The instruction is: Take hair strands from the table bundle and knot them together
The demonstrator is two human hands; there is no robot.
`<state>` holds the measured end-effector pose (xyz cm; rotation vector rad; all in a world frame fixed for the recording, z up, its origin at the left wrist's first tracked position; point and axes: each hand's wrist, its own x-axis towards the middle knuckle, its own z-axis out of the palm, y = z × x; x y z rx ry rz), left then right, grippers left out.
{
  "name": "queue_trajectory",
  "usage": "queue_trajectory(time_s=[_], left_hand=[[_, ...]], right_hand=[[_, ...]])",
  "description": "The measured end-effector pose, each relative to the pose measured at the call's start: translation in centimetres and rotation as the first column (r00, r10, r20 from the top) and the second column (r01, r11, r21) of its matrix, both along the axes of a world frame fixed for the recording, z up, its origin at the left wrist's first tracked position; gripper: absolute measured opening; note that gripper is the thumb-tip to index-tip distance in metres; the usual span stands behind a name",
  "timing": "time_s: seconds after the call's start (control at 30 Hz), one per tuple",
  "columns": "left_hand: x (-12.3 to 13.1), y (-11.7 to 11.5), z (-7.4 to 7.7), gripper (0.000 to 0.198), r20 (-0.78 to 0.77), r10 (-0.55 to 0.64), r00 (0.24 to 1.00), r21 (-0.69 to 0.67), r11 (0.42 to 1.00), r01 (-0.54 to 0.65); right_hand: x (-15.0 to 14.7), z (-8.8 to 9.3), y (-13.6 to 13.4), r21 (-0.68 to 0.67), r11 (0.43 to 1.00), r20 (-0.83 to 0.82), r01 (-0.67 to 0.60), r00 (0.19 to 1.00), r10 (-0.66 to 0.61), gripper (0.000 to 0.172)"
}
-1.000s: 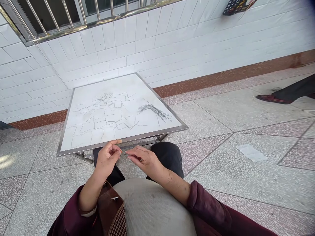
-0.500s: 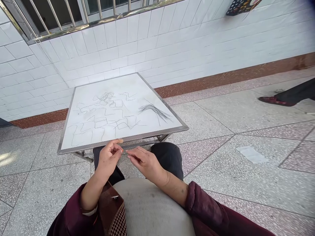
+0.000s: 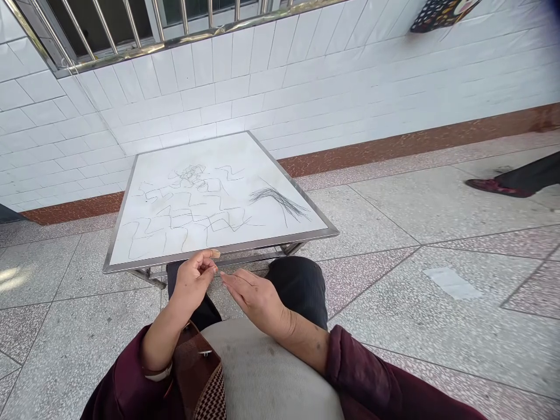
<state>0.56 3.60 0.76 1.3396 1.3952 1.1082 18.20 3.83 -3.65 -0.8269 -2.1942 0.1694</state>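
Here at the low counter (image 3: 271, 244), and my hands are up at its near edge, just off the steel rim. My left grip (image 3: 192, 279) has thumb and forefinger pressed tight together, and if there's a strand in that pinch, it's too fine for me to make out. My right grip (image 3: 258, 300) lies flatter, fingers close together and reaching across, tips just beside the left, so I can't tell whether it's holding anything.

On the white top, a dark tuft of fine hair-like strands (image 3: 280, 202) lies right of centre, and loose wavy strands (image 3: 188, 210) wander across the left and middle. It looks to me like the fine-fingered stage of handling single strands, and anything this thin calls for a light, steady pinch.

Below my hands are my dark trousers (image 3: 300, 286), a pale ribbed cloth (image 3: 266, 367) and my maroon sleeve (image 3: 359, 367). At the far right, another person's red shoe (image 3: 494, 186) sits on the terrazzo floor (image 3: 441, 332). A dotted black item (image 3: 441, 14) hangs at the top, with no writing I can read anywhere.
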Motion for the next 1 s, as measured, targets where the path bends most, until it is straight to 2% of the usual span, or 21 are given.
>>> queue_trajectory(time_s=[0.1,0.27,0.37,0.53,0.63,0.87,1.0], left_hand=[[0.1,-0.1,0.1,0.027,0.026,0.001,1.0,0.003,1.0,-0.001],[0.1,-0.2,0.1,0.026,0.029,0.001,1.0,0.003,1.0,-0.001],[-0.1,-0.1,0.3,0.033,0.076,-0.031,0.997,-0.03,0.999,0.033],[-0.9,-0.1,0.7,0.044,0.163,-0.034,0.986,-0.035,0.999,0.041],[-1.1,-0.1,0.9,0.044,0.13,-0.025,0.991,-0.044,0.999,0.031],[-0.3,-0.1,0.8,0.04,-0.016,-0.039,0.999,0.009,0.999,0.039],[-0.1,-0.1,0.9,0.04,-0.077,-0.035,0.996,0.022,0.999,0.037]], right_hand=[[0.1,0.1,0.0,-0.037,0.999,-0.063,0.007,0.998,-0.009,0.023],[0.1,0.1,0.1,-0.031,0.999,-0.062,-0.017,0.998,0.015,0.023],[0.1,0.3,0.3,-0.129,0.991,-0.175,-0.035,0.984,0.012,0.021],[0.3,0.7,0.7,-0.249,0.968,-0.306,0.024,0.946,-0.102,0.014],[0.4,0.9,0.8,-0.259,0.965,-0.318,0.036,0.941,-0.12,0.014],[0.4,0.7,0.7,-0.189,0.982,-0.299,-0.01,0.953,-0.048,0.018],[0.4,0.6,0.6,-0.207,0.978,-0.282,-0.041,0.959,-0.019,0.018]])
